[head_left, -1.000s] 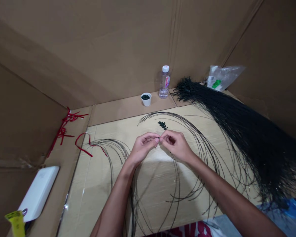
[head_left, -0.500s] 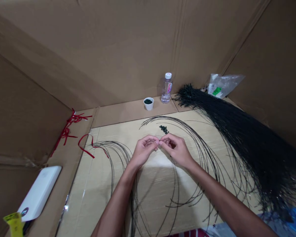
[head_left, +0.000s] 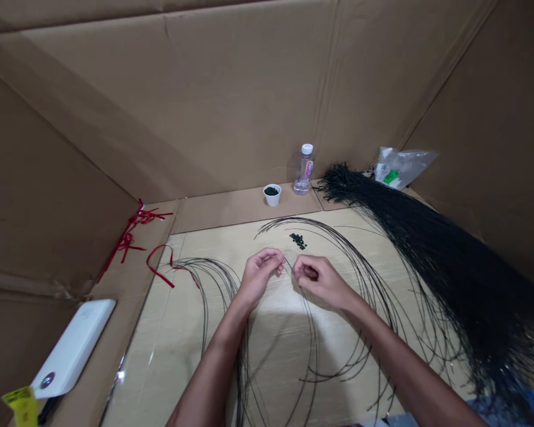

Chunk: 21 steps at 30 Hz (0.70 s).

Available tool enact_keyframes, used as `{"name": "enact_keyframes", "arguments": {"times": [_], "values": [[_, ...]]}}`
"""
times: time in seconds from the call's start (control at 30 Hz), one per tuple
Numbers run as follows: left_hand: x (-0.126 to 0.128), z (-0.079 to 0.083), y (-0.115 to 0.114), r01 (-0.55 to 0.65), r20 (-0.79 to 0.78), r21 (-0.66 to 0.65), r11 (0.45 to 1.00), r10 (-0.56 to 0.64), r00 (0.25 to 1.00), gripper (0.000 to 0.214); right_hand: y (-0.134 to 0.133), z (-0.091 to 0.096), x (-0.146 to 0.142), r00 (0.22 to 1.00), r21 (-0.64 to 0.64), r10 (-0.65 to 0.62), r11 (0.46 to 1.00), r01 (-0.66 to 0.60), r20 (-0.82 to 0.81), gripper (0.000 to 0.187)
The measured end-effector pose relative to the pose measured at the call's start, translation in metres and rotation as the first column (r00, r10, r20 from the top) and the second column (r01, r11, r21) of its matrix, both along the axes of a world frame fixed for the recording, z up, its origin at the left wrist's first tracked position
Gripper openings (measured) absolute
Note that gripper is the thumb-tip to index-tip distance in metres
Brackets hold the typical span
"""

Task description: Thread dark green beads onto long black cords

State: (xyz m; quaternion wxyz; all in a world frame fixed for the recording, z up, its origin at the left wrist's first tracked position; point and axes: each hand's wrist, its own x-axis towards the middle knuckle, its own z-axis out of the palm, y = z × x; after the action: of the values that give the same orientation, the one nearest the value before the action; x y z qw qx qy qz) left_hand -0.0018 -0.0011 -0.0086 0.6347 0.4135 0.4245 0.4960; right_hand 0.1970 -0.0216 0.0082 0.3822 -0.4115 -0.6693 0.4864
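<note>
My left hand (head_left: 261,274) is closed in a pinch on the end of a thin black strand (head_left: 310,323). From those fingertips the strand runs a short way to my right hand (head_left: 319,276), whose thumb and forefinger are also pinched on it, then curves down over the table. Whether a bead sits in either pinch is too small to tell. Just beyond my hands lies a small pile of dark green beads (head_left: 298,241). Loose black strands (head_left: 356,255) arc around to the right, and another bunch (head_left: 213,265) passes beneath my left forearm.
A white cup (head_left: 273,200) of dark beads and a plastic bottle (head_left: 303,171) stand at the back. At right lies a thick black strand bundle (head_left: 427,243), with a clear bag (head_left: 404,166) behind. Red ribbons (head_left: 136,225) and a white power bank (head_left: 78,347) are left. Cardboard walls (head_left: 231,95) enclose the table.
My hands were together at the fingertips and are now apart, the right one moved right and slightly down. A piece of strand now shows between them. The view has tilted up slightly.
</note>
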Motion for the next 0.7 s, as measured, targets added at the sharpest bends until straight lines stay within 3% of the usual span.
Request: {"name": "enact_keyframes", "arguments": {"times": [0.07, 0.17, 0.3, 0.57, 0.63, 0.7], "values": [[-0.001, -0.001, 0.000, -0.005, 0.017, 0.001, 1.000, 0.005, 1.000, 0.029, 0.001, 0.001, 0.003, 0.997, 0.020, 0.049, 0.999, -0.050, 0.061, 0.010], [0.000, 0.000, -0.001, -0.005, 0.001, 0.011, 1.000, 0.005, 1.000, 0.026, 0.003, 0.001, 0.005, 0.994, 0.076, -0.021, 0.997, 0.012, 0.110, 0.016], [0.004, 0.003, -0.001, 0.001, -0.072, 0.018, 1.000, 0.000, 0.997, 0.028, 0.005, -0.003, -0.001, 0.988, 0.049, -0.150, 0.988, 0.149, 0.034, 0.024], [0.008, 0.008, 0.002, 0.056, -0.140, 0.008, 0.998, -0.054, 0.989, 0.030, 0.005, -0.013, -0.012, 0.967, -0.088, -0.207, 0.977, 0.195, -0.148, 0.017], [0.007, 0.008, 0.006, 0.059, -0.232, 0.033, 0.998, -0.050, 0.972, 0.026, 0.006, -0.014, -0.012, 0.947, -0.098, -0.267, 0.962, 0.253, -0.176, 0.011], [0.008, 0.008, 0.013, 0.063, -0.444, 0.143, 0.988, 0.007, 0.896, 0.019, 0.008, -0.016, -0.012, 0.917, -0.104, -0.348, 0.937, 0.334, -0.194, 0.009]]}}
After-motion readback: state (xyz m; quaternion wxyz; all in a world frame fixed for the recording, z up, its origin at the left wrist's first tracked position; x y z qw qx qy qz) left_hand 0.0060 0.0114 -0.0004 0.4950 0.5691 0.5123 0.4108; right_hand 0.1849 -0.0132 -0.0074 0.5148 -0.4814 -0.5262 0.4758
